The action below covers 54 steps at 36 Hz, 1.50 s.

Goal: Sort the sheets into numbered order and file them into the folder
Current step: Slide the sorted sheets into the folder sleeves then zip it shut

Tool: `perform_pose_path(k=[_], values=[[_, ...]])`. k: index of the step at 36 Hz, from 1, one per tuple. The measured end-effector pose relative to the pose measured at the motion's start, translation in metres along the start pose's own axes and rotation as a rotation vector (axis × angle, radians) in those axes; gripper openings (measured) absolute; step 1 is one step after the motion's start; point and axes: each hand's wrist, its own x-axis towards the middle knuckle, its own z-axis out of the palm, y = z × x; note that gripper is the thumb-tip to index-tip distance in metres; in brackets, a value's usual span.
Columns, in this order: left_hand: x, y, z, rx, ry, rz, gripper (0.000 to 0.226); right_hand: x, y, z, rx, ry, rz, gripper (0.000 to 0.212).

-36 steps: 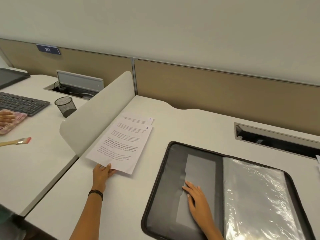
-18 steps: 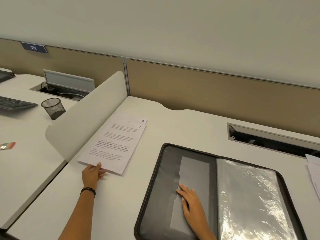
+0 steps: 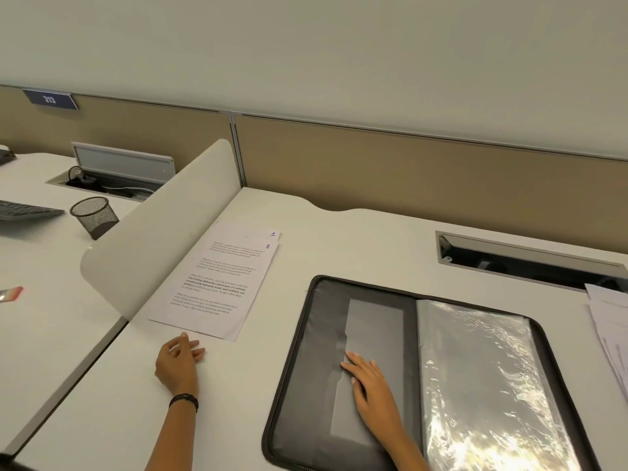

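Note:
Two printed sheets (image 3: pixel 217 283) lie stacked on the white desk, the top one marked 2 and the one beneath it marked 1. My left hand (image 3: pixel 178 363) hovers just below their near edge, fingers relaxed and holding nothing. A black zip folder (image 3: pixel 306 385) lies open to the right, with clear plastic sleeves (image 3: pixel 482 385) on its right half. My right hand (image 3: pixel 372 385) rests flat on the grey inner pocket of the folder's left half. More loose sheets (image 3: pixel 608 321) lie at the right edge.
A curved white divider (image 3: pixel 153 239) stands left of the sheets. Beyond it on another desk are a mesh pen cup (image 3: pixel 95 215), a keyboard (image 3: pixel 23 212) and an open cable tray. A cable slot (image 3: pixel 523 263) is cut in the desk behind the folder.
My left hand has let go of the top sheet's near corner and drawn back toward me. The sheet now lies flat on the stack. My right hand has stayed on the folder.

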Motion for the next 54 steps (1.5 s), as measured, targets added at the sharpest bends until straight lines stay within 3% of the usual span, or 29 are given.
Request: perform_pose_path(k=[6,11,17,27,32,40,49,54], values=[[-0.016,-0.002,-0.002,0.068,0.033,-0.047,0.014,-0.001,-0.001,-0.014,0.081,-0.077,0.021,0.033],[-0.027,0.006,0.017,0.024,0.019,-0.173,0.035,-0.006,-0.003,-0.037,0.128,-0.189,0.121,0.036],[-0.087,0.011,0.070,-0.012,-0.086,-0.112,0.040,-0.024,-0.003,-0.063,0.201,-0.218,0.211,0.031],[-0.190,-0.006,0.138,0.138,-0.496,0.268,0.029,-0.054,0.007,-0.125,0.408,-0.016,0.332,0.028],[-0.235,-0.018,0.163,0.178,-0.730,0.331,0.034,-0.072,0.028,-0.156,0.438,0.072,0.349,0.021],[-0.297,-0.042,0.188,0.215,-0.996,0.377,0.031,-0.096,0.059,-0.186,0.401,0.172,0.398,0.034],[-0.351,-0.062,0.203,0.318,-1.105,0.461,0.029,-0.120,0.091,-0.212,0.452,0.241,0.454,0.031],[-0.366,-0.068,0.216,0.304,-1.072,0.612,0.043,-0.131,0.107,-0.233,0.439,0.298,0.444,0.035]])
